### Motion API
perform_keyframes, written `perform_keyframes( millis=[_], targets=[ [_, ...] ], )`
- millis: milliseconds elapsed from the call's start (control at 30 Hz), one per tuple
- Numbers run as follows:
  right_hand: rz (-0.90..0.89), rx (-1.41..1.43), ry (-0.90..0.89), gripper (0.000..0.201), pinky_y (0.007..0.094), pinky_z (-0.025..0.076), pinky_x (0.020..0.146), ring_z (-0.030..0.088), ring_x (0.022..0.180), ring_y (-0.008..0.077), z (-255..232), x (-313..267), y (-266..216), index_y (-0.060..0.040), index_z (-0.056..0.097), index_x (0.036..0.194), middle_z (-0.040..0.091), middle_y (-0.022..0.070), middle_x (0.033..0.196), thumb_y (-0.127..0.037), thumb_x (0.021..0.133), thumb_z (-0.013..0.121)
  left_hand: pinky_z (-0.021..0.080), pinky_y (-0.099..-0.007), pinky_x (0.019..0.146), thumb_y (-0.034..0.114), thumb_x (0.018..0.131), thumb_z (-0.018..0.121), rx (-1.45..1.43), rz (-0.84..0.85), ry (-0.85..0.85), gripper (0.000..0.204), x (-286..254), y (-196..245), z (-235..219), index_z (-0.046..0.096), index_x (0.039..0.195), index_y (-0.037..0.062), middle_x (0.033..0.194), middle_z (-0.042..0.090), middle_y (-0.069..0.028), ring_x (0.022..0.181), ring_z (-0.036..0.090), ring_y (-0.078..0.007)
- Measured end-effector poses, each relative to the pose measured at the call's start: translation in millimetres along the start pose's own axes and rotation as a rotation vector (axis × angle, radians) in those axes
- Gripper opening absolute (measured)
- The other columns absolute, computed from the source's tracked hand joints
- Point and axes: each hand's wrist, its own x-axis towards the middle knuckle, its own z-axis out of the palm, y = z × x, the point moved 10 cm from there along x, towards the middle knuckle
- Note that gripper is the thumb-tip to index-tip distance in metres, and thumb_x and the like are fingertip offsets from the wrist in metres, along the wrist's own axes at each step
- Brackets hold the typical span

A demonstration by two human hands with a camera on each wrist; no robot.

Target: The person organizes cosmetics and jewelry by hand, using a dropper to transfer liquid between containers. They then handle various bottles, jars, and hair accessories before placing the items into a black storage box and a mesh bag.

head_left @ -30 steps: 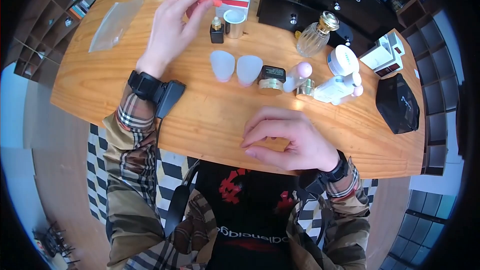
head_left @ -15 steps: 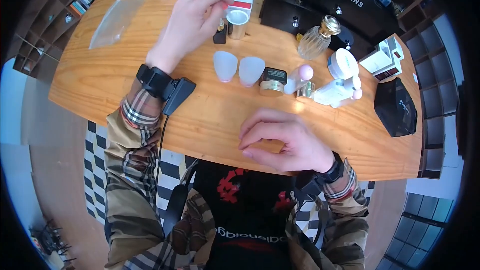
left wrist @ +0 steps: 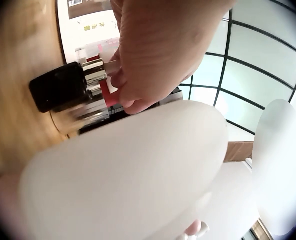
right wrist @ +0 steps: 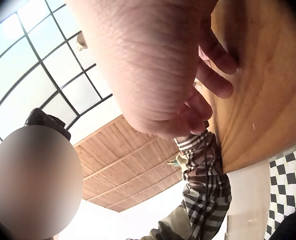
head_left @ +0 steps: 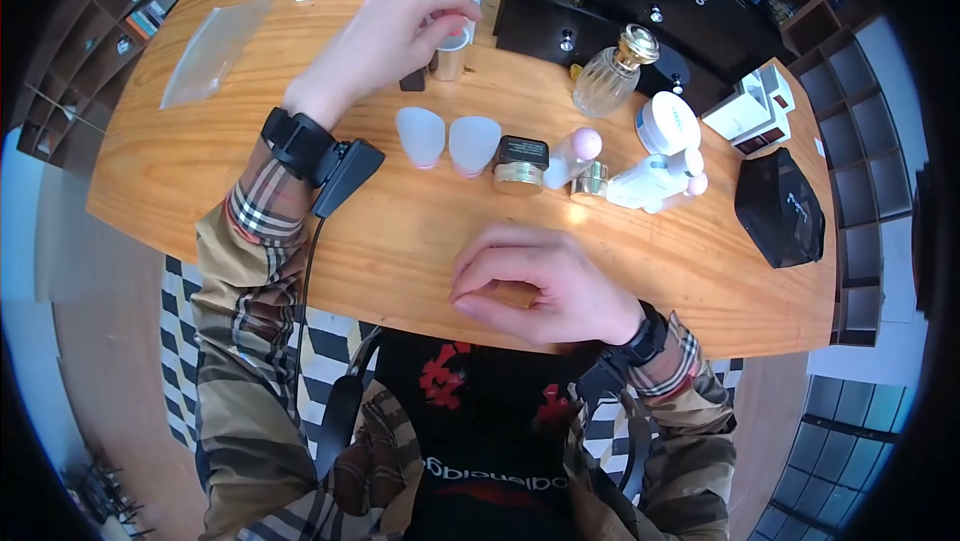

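In the head view my left hand pinches a small red item at the mouth of a metallic cup. Its fingertips hide part of the red item. Beside the cup stands a dark bottle, its top hidden by the hand. The left wrist view shows the left hand close to the red item and the black bottle. My right hand rests near the table's front edge, its fingers loosely curled and holding nothing.
Two frosted cups, a dark-lidded jar, a pink-capped bottle and a glass perfume bottle stand mid-table. A black drawer box is behind, a black pouch at right, a clear bag at left.
My left hand has moved right and down with the red item, to the metallic cup. The right hand keeps much the same pose. The whole head view has shifted slightly.
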Motion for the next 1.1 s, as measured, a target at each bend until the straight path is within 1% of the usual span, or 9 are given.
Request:
perform_keyframes(
  millis=[67,133,233,567,667,767,833,933,1100],
  targets=[
    [0.001,-0.002,-0.003,0.009,0.0337,0.054,0.074,0.068,0.083,0.0263,1,-1,2,-0.0014,0.068,0.090,0.066,0.0092,0.092,-0.005,0.088,0.075,0.053,-0.0305,0.077,0.010,0.096,0.068,-0.006,-0.026,-0.004,0.016,0,0,3,0.072,0.112,0.0065,0.100,0.067,-0.0062,0.085,0.065,-0.0178],
    [-0.014,0.024,-0.022,0.010,0.0324,0.055,0.076,0.069,0.087,0.0246,4,-2,2,-0.0013,0.072,0.093,0.069,0.0092,0.098,0.002,0.085,0.076,0.052,-0.0291,0.075,0.011,0.096,0.069,-0.147,-0.142,-0.020,0.018,-2,-11,9,0.072,0.113,0.0082,0.097,0.071,-0.0041,0.083,0.064,-0.0156],
    [0.009,0.021,-0.041,0.010,0.0318,0.055,0.075,0.069,0.086,0.0240,5,-1,5,-0.0014,0.072,0.093,0.069,0.0087,0.098,0.002,0.085,0.076,0.051,-0.0281,0.073,0.012,0.096,0.070,-0.122,-0.174,-0.010,0.017,-7,-21,11,0.073,0.112,0.0096,0.093,0.074,-0.0024,0.082,0.065,-0.0141],
    [0.000,0.024,-0.045,0.011,0.0313,0.055,0.075,0.069,0.086,0.0233,9,-3,6,-0.0015,0.071,0.094,0.069,0.0079,0.098,0.002,0.085,0.076,0.047,-0.0269,0.073,0.015,0.095,0.072,-0.048,-0.203,0.044,0.017,-15,-21,-1,0.074,0.110,0.0090,0.094,0.075,-0.0018,0.086,0.066,-0.0116],
    [-0.032,0.037,0.008,0.010,0.0360,0.053,0.069,0.067,0.079,0.0287,6,-3,4,-0.0031,0.068,0.090,0.065,0.0083,0.090,-0.010,0.089,0.075,0.047,-0.0263,0.073,0.015,0.094,0.072,-0.059,-0.190,0.075,0.017,-19,-21,-6,0.074,0.110,0.0082,0.094,0.075,-0.0011,0.087,0.066,-0.0105],
    [-0.023,0.041,0.008,0.010,0.0361,0.053,0.069,0.066,0.079,0.0287,4,-2,4,-0.0032,0.068,0.090,0.065,0.0084,0.089,-0.010,0.089,0.075,0.050,-0.0290,0.073,0.010,0.094,0.070,-0.024,-0.133,0.123,0.016,-19,-15,-14,0.072,0.110,0.0073,0.091,0.075,-0.0049,0.081,0.065,-0.0146],
    [-0.012,0.003,-0.052,0.010,0.0305,0.055,0.074,0.069,0.086,0.0232,8,-2,7,-0.0017,0.071,0.093,0.069,0.0078,0.099,0.002,0.085,0.076,0.050,-0.0272,0.071,0.012,0.093,0.073,-0.018,-0.151,0.157,0.017,-20,-16,-18,0.076,0.109,0.0092,0.088,0.075,-0.0034,0.078,0.064,-0.0125],
    [-0.015,0.028,-0.042,0.010,0.0304,0.055,0.074,0.069,0.085,0.0231,8,-3,9,-0.0016,0.071,0.093,0.069,0.0079,0.098,0.002,0.085,0.076,0.044,-0.0245,0.071,0.016,0.093,0.074,-0.036,-0.199,0.152,0.015,-21,-10,-24,0.076,0.105,0.0066,0.096,0.076,0.0029,0.082,0.061,-0.0069],
    [0.018,0.024,-0.054,0.011,0.0302,0.055,0.073,0.068,0.084,0.0220,8,-2,12,-0.0012,0.071,0.093,0.069,0.0076,0.096,0.003,0.085,0.076,0.043,-0.0240,0.070,0.016,0.093,0.075,-0.012,-0.214,0.197,0.013,-21,-11,-31,0.079,0.103,0.0082,0.096,0.077,0.0032,0.079,0.060,-0.0060]
  ],
)
